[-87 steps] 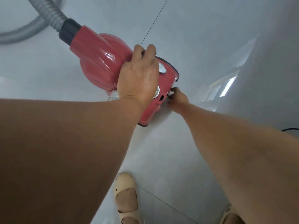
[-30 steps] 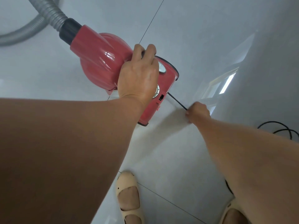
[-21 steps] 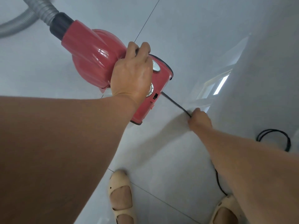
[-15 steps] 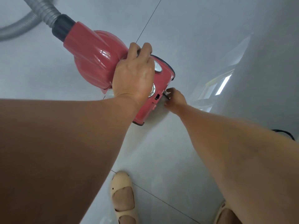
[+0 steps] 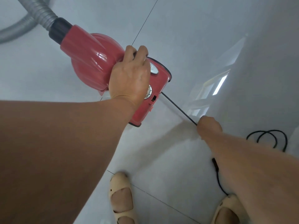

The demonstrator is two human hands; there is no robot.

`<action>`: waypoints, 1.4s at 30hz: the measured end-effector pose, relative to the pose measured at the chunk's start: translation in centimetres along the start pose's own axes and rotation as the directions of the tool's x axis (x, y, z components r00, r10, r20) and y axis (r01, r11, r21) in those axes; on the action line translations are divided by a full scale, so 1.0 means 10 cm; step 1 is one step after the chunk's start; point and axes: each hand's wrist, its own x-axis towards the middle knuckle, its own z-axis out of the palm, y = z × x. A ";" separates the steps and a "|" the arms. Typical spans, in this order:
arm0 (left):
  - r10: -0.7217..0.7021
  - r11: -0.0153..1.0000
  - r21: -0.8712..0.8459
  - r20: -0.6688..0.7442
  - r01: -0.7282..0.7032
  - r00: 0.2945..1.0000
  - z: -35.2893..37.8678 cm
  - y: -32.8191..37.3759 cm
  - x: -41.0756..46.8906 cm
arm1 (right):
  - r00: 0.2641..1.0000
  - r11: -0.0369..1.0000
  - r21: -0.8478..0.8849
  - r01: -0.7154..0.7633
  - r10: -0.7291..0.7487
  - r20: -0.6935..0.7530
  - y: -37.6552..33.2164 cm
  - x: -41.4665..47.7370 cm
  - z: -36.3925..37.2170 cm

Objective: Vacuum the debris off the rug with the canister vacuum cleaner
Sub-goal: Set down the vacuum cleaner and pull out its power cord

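Another pull logged: right hand [image 5: 209, 126], at the cord port half a second ago, now pinches the taut power cord [image 5: 178, 108] well clear of the red canister vacuum [image 5: 90, 57] standing on the floor tiles [image 5: 178, 38], left hand [image 5: 129, 76] gripping its handle (rug unseen), so still unreeling, no vacuuming yet.

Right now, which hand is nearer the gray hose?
Left. The left hand grips the vacuum that the hose joins; the right hand holds the cord past the vacuum's opposite end.
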 end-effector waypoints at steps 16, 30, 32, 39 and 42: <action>0.009 1.000 -0.003 -0.028 -0.009 1.000 0.03 0.00 -0.01 | 0.986 0.882 0.450 0.140 -0.165 0.016 -0.81 0.11 0.05; 0.003 0.999 0.032 0.002 -0.003 1.000 0.00 0.00 0.00 | 0.989 0.989 0.123 -0.077 0.060 0.137 0.09 -0.05 0.11; 0.005 1.000 0.025 -0.002 -0.005 1.000 0.01 0.00 -0.01 | 0.986 0.991 0.113 -0.073 0.054 0.159 0.02 -0.13 0.09; -0.013 1.000 0.007 -0.039 0.014 0.999 0.04 -0.01 -0.02 | 0.989 0.989 0.053 0.139 -0.141 0.033 0.04 -0.48 0.27; -0.020 1.000 -0.024 -0.039 0.019 0.999 0.03 -0.01 -0.02 | 0.984 0.974 0.154 0.168 -0.175 0.031 -0.13 -0.58 0.31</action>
